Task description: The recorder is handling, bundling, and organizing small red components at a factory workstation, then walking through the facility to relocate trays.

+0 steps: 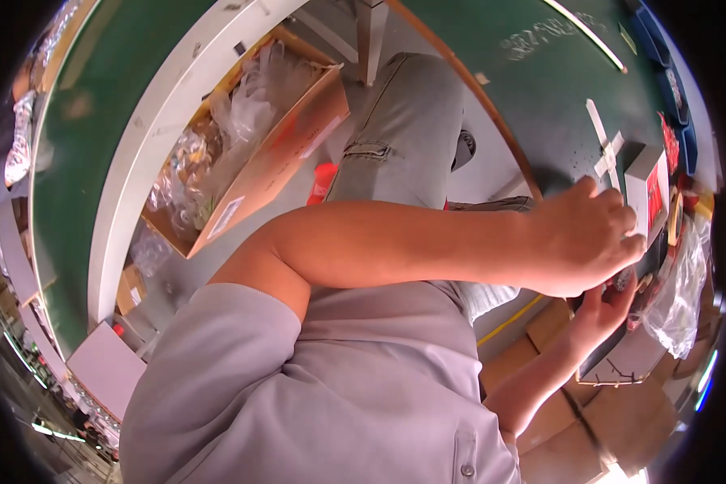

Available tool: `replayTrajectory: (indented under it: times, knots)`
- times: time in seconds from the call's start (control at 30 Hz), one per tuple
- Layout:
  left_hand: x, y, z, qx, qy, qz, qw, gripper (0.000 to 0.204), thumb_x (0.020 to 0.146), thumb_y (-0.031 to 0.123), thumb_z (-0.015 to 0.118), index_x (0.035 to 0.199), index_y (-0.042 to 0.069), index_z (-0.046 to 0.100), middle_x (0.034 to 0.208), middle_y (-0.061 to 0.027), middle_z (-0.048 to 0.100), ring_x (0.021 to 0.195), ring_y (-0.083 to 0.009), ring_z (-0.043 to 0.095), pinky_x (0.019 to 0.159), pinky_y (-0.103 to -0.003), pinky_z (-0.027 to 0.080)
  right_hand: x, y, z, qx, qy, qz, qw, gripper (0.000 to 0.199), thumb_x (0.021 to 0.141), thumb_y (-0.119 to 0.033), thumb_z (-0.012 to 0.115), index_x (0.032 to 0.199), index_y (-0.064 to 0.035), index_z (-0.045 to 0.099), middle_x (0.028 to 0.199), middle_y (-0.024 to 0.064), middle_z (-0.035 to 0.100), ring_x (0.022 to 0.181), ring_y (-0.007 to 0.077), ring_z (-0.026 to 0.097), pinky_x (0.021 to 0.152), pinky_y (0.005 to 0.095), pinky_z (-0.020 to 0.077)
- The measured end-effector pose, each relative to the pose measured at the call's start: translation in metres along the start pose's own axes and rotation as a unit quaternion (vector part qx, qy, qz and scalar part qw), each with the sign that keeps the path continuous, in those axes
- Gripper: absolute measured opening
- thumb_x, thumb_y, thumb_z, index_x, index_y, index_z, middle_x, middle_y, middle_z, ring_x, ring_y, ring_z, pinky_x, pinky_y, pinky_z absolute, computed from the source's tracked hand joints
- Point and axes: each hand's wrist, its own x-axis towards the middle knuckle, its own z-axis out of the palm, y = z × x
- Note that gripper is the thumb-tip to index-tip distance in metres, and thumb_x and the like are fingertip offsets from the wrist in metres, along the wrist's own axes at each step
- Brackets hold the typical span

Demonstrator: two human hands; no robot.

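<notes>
My left forearm crosses in front of me to the right. My left hand (581, 238) is curled beside a narrow white open box (640, 184) with red things inside. Its fingers are bent down, and what they hold, if anything, is hidden. Just below, my right hand (607, 313) has its thumb and fingers bent toward each other at the left hand's fingertips. A small speckled piece (622, 279) shows between them, too small to name. White crossed strips (607, 153) lie on the green tabletop (508, 81) beyond my left hand.
A clear plastic bag (676, 302) hangs at the right, near blue bins (671, 89) on the table's far side. To the left, a cardboard box (278, 173) full of clear plastic bags stands on the floor. Flattened cardboard (633, 419) lies at lower right.
</notes>
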Motion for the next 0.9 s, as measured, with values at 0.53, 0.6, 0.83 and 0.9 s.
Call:
replayTrajectory:
  times: [0.53,0.6,0.83,0.9]
  knots:
    - [-0.024,0.027,0.002,-0.485,0.084,-0.171,0.854,0.026,0.093,0.020,0.073,0.106,-0.002,0.071,0.106,-0.0191,0.067,0.104,-0.0374,0.067,0.090,-0.047,0.054,-0.013,-0.040,0.001,0.203,-0.051,0.007,0.978,0.074,0.096,-0.047,0.068,0.150,-0.0027,0.047,0.149,0.0154,0.049,0.128,0.0277,0.055,0.110,0.0449,0.0444]
    - [-0.026,0.024,-0.006,-0.443,0.074,-0.152,0.881,0.023,0.093,0.017,0.072,0.106,-0.001,0.071,0.107,-0.0188,0.067,0.102,-0.0367,0.068,0.089,-0.046,0.055,-0.004,-0.047,0.004,0.277,-0.100,-0.030,0.955,0.062,0.099,-0.045,0.063,0.144,-0.0027,0.054,0.141,0.0157,0.056,0.123,0.0280,0.058,0.108,0.0429,0.0464]
    - [-0.013,0.032,0.010,-0.331,0.070,-0.108,0.935,0.025,0.093,0.021,0.073,0.106,0.000,0.068,0.102,-0.0166,0.066,0.083,-0.0369,0.071,0.070,-0.045,0.057,0.007,-0.064,0.013,-0.018,0.133,0.018,0.991,0.039,0.106,-0.037,0.052,0.107,-0.0031,0.072,0.102,0.0071,0.067,0.093,0.0189,0.063,0.086,0.0360,0.0510]
    - [-0.005,0.036,0.007,-0.324,0.068,-0.149,0.932,0.029,0.093,0.028,0.073,0.101,0.001,0.067,0.098,-0.0159,0.066,0.079,-0.0369,0.071,0.066,-0.046,0.057,0.009,-0.060,0.015,-0.024,0.176,0.044,0.983,0.041,0.107,-0.035,0.050,0.098,-0.0030,0.074,0.094,0.0045,0.067,0.086,0.0167,0.062,0.080,0.0346,0.0511]
